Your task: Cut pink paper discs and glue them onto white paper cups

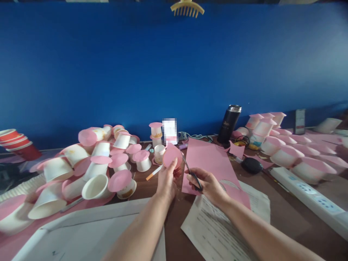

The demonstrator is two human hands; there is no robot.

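My left hand pinches a pink paper piece with a rounded outline, thumb on its near face. My right hand grips a pair of scissors by the dark handles. The blades point up and left, close beside the right edge of the pink piece. Whether they touch the paper I cannot tell. Behind my right hand lies a large pink sheet with a rounded cut-out in its lower part. A small white cup stands just left of the pink piece, near a cigarette-like stick.
Several paper cups with pink discs crowd the left; more pink-topped cups line the right. A black thermos, a computer mouse and a power strip sit to the right. Printed paper and a white board lie in front.
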